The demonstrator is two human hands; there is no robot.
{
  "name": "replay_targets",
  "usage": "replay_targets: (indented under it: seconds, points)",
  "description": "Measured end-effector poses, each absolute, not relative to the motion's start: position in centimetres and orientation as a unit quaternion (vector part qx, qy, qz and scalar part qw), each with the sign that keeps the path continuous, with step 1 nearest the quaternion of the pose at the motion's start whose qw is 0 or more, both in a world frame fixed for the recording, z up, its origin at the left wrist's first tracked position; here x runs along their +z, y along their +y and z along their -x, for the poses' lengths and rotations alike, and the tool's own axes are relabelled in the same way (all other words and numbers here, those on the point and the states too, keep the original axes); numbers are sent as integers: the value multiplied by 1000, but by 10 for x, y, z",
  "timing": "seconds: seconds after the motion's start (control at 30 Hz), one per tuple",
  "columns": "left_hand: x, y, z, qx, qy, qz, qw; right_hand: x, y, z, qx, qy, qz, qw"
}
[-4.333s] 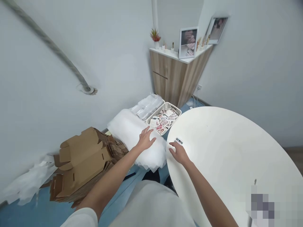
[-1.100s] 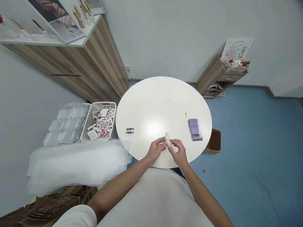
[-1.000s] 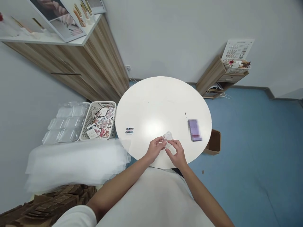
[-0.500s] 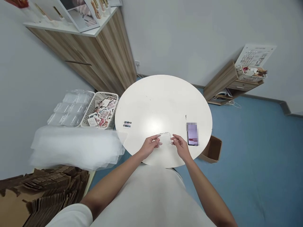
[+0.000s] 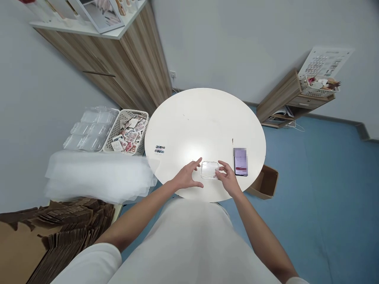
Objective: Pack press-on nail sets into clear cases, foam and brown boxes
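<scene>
A small clear plastic box (image 5: 209,170) is at the near side of the white round table (image 5: 207,114). My right hand (image 5: 227,178) has its fingers and thumb around the box's right end. To the left, my left hand (image 5: 188,175) is open, thumb and fingers spread wide, with a small gap between it and the box. A card with two rows of small dark round pieces (image 5: 160,150) lies at the table's left. Right of my right hand lies a phone (image 5: 241,163) with a lit, partly blurred screen.
Left of the table stand a white basket of printed cards (image 5: 130,136), stacked clear boxes (image 5: 91,128), translucent sheets (image 5: 97,173) and folded cardboard (image 5: 74,232). An open cardboard box (image 5: 265,183) sits on the floor at right. Wooden cabinets (image 5: 139,59) stand behind.
My left hand has let go of the clear box and spread open. The box now appears lower and flatter, its right end still in my right hand. The view has shifted slightly.
</scene>
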State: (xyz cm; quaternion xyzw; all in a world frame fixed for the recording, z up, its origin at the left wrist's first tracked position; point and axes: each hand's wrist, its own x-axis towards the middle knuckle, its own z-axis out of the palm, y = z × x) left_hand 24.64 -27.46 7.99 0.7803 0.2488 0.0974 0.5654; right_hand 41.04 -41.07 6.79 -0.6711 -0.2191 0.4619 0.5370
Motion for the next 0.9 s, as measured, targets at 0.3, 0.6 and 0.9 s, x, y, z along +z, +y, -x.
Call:
replay_targets:
  seconds: [0.3, 0.6, 0.9]
  points:
    - [68, -274, -249, 75, 214, -839, 495, 67, -418, -407, 474, -258, 674, 504]
    - [71, -269, -246, 77, 208, -826, 519, 81, -420, -425, 438, -487, 647, 391]
    - [69, -278, -250, 73, 227, -795, 558, 74, -417, -423, 386, -518, 664, 376]
